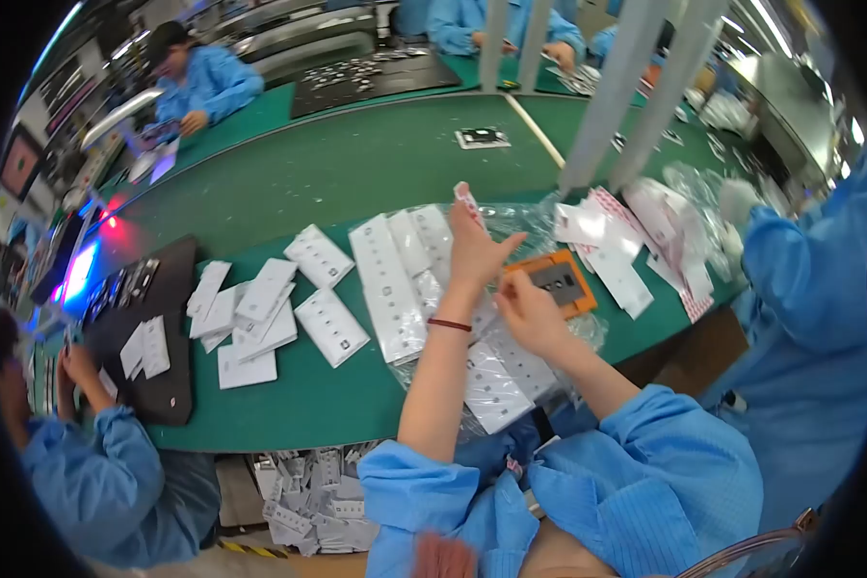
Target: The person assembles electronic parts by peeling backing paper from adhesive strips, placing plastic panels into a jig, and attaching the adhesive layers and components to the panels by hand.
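Note:
My left hand point(477, 252) is raised over the white cards, its thumb spread away from stretched fingers. A small red-and-white piece point(469, 205) lies against those fingers; whether it is gripped or stuck there I cannot tell. Lower and to the right, my right hand point(532, 316) has its fingers pinched together at the left edge of an orange frame point(580, 306) with a dark grey panel point(555, 281) inside. What the pinch holds is hidden. White cards with rows of small dark marks point(387, 279) lie left of my hands, and more bagged cards point(499, 385) lie below them.
Loose white cards point(332, 328) are scattered at the left. White and red-checked sheets point(607, 231) and clear plastic lie at the right. Grey posts point(597, 116) rise beyond. One co-worker point(116, 472) sits at left, another sleeve point(809, 270) at right. A box of white pieces point(318, 511) stands below.

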Tool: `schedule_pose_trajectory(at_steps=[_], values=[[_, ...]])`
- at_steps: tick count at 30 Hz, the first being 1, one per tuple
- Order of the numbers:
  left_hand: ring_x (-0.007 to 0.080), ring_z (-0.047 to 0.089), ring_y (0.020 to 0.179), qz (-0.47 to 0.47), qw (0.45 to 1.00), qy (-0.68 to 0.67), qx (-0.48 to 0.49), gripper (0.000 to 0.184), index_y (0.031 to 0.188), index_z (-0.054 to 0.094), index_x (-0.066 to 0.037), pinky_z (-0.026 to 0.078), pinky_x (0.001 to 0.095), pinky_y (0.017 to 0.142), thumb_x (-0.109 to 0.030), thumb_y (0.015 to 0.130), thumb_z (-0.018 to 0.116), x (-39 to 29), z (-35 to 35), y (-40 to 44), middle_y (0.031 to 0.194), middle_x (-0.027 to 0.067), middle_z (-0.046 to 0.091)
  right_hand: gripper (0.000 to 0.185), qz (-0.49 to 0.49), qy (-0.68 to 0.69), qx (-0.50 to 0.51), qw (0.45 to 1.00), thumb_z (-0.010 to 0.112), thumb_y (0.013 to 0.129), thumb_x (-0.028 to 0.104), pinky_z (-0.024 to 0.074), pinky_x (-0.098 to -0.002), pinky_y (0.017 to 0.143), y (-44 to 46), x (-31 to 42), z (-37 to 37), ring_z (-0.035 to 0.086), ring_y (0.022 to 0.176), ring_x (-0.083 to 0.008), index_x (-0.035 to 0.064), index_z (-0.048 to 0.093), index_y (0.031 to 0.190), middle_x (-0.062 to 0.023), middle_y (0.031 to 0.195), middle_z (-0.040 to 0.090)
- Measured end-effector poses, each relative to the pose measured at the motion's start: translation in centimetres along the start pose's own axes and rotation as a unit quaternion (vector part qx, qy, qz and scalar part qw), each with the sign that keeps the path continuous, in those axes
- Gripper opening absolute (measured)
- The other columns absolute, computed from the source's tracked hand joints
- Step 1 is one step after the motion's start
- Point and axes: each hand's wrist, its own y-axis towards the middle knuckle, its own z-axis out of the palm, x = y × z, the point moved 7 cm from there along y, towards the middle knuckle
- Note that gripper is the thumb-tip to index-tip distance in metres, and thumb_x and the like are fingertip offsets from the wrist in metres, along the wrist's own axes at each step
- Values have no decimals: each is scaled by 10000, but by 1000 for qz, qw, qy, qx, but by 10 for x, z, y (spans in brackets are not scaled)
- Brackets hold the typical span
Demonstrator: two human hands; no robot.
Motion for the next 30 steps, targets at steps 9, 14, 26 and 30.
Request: schedule_pose_trajectory(at_steps=[9,14,26,30], values=[[431,474,1010,-26,961,185,205,1229,1376,-34,-64,437,418,858,-190,473,790,21,24,-9,1180,263,327,202,-141,-58,115,982,587,761,154,417,-388,771,-13,20,15,527,878,-324,12,479,856,-144,858,538],[447,494,953,-50,949,175,257,1194,1386,-67,-130,459,411,824,-82,481,710,18,26,-12,1157,262,338,287,-17,-141,56,988,595,743,119,421,-393,774,1,-31,-41,525,914,-322,44,504,1006,-154,977,556],[340,387,1133,-57,963,108,242,1054,1391,-77,-93,384,348,918,59,580,579,40,27,-10,1240,222,297,254,-197,-290,73,934,554,705,8,440,-356,782,54,-66,-24,493,1004,-282,80,579,947,-112,1057,504],[275,475,1007,-79,961,105,245,1021,1400,-56,-104,418,319,851,84,596,546,47,28,-9,1130,167,391,75,-211,-266,42,940,549,744,42,454,-344,724,70,-59,-34,538,891,-269,56,579,811,-103,876,546]])
